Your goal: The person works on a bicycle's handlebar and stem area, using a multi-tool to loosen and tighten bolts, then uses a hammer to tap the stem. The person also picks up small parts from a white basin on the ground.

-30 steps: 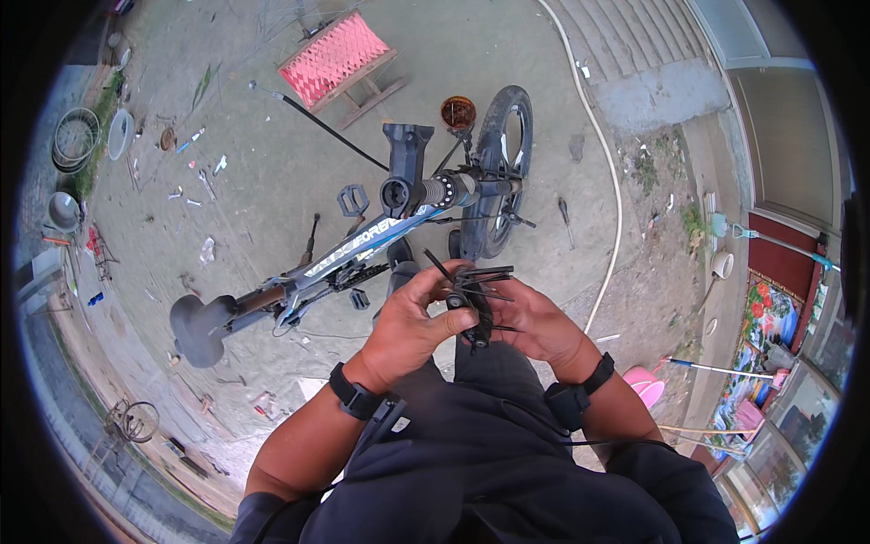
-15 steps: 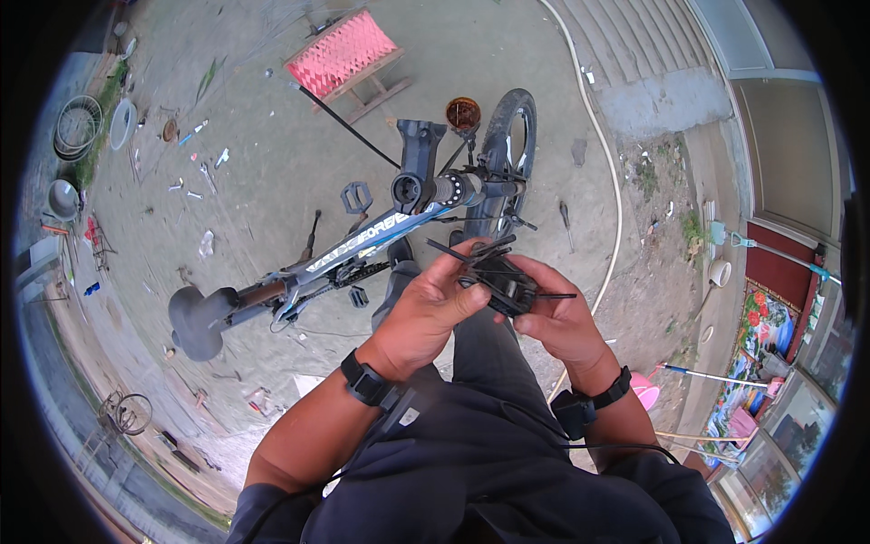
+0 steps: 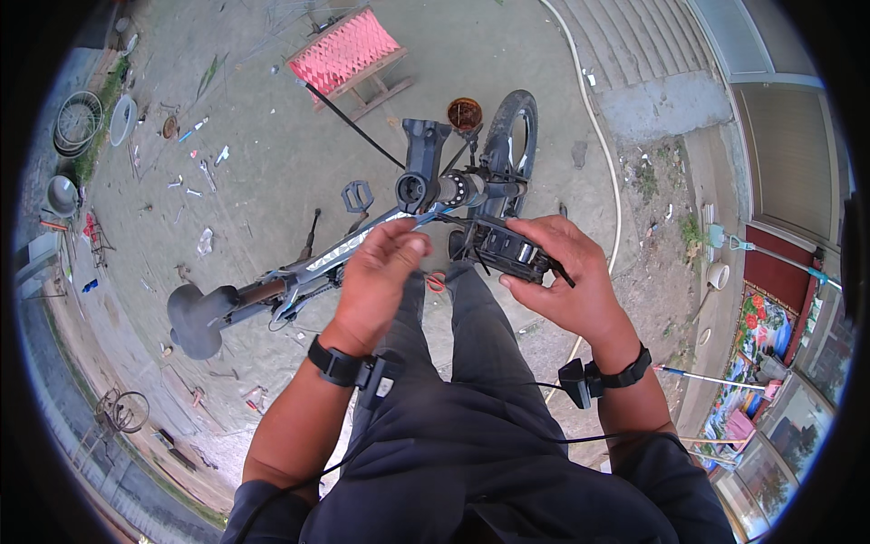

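Note:
My right hand (image 3: 571, 272) grips a black multi-tool (image 3: 507, 249), with thin black bits sticking out of it, right of the bike frame. My left hand (image 3: 385, 267) has its fingers curled and pinched just below the stem; whatever may be between them I cannot make out. The bicycle's black stem (image 3: 421, 145) stands upright over the front end of the white and blue frame (image 3: 353, 238). The front wheel (image 3: 515, 122) is beyond it, and the dark saddle (image 3: 199, 322) is at the left. Red-handled scissors (image 3: 436, 283) show between my legs.
A pink woven stool (image 3: 344, 50) stands ahead. Scattered tools (image 3: 208, 177) and basins (image 3: 62, 195) lie on the left. A pale hose (image 3: 605, 145) curves along the right, beside concrete steps (image 3: 662, 100), doors (image 3: 784, 154) and leaning long-handled tools (image 3: 711, 376).
My left hand has left the multi-tool and moved left toward the frame. My right hand has carried the multi-tool up and to the right, turning it over.

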The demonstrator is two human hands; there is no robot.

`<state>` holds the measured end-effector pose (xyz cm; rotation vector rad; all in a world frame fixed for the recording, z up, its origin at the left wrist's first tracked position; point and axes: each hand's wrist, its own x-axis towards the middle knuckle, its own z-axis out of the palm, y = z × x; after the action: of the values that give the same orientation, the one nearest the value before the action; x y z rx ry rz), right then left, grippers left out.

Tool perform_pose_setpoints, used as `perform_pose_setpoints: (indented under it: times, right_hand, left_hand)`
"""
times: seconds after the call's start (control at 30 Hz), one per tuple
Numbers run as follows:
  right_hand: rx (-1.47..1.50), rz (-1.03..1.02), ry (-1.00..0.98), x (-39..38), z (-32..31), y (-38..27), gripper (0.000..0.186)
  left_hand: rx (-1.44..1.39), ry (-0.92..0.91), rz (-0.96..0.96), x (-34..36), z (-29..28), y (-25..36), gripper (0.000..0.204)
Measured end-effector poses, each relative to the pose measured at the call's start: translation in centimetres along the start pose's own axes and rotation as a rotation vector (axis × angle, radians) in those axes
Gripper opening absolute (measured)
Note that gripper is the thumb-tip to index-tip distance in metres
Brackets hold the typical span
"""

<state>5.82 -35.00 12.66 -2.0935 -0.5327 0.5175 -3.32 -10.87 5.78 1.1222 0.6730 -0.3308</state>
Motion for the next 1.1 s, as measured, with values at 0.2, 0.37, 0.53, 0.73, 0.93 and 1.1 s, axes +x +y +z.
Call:
perform_pose_setpoints:
  times: [0.2, 0.37, 0.53, 0.73, 0.93, 1.1]
  right_hand:
    - [-0.151, -0.141, 0.003, 1.0, -0.3, -0.3, 0.058]
    - [-0.177, -0.191, -0.006, 1.2, -0.4, -0.5, 0.058]
    - [-0.259, -0.244, 0.012, 1.6, -0.3, -0.7, 0.056]
    - [-0.365, -0.283, -0.011, 2.0, -0.8, -1.7, 0.054]
    - [-0.444, -0.375, -0.019, 2.5, -1.1, -2.2, 0.049]
    - [-0.514, -0.481, -0.012, 2.9, -1.4, -1.8, 0.049]
  left_hand:
    - [0.071, 0.054, 0.155, 1.5, -1.3, 2.0, 0.036]
    - [0.083, 0.063, 0.191, 1.9, -0.6, 2.7, 0.035]
    - [0.054, 0.063, 0.194, 2.1, -0.7, 2.5, 0.036]
    - [0.074, 0.045, 0.187, 2.3, -0.9, 2.6, 0.035]
    - [0.091, 0.045, 0.181, 2.2, -0.7, 2.8, 0.034]
    - [0.075, 0.045, 0.181, 2.2, -0.7, 2.7, 0.034]
